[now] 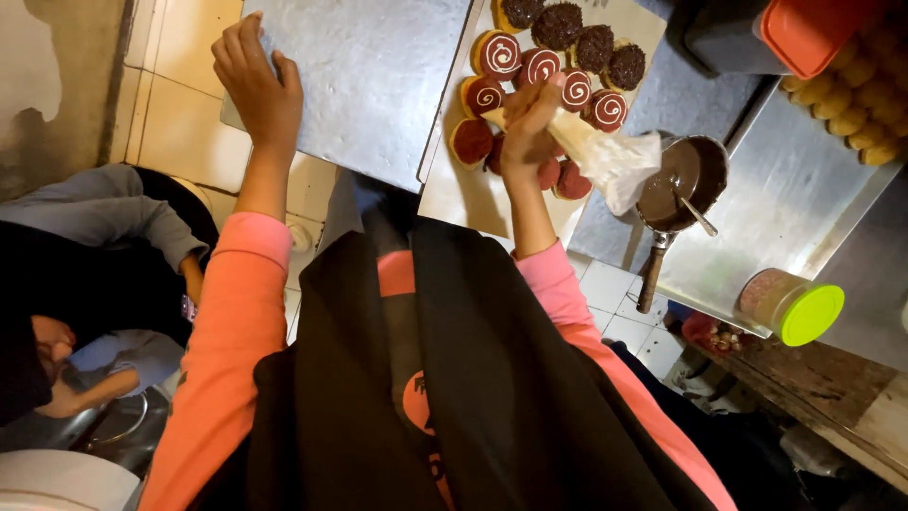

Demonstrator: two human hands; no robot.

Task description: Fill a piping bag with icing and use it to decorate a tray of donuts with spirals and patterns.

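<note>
Your right hand (526,132) has its fingers wrapped tight round a clear piping bag (596,151), its tip over the red-glazed doughnuts (501,55) on the pale tray (454,194) at upper centre of the frame. Your left hand (257,80) lies flat, fingers spread wide, on the bare steel sheet (378,76) at upper left, holding nothing.

I judge the bag's loose tail the main risk: it hangs just beside the pan of dark chocolate glaze (683,180) and could dip in or catch the spoon (698,216). An uneven squeeze would blot a spiral. The tray's near edge seems to overhang the counter, so leaning on it may tip it.
</note>
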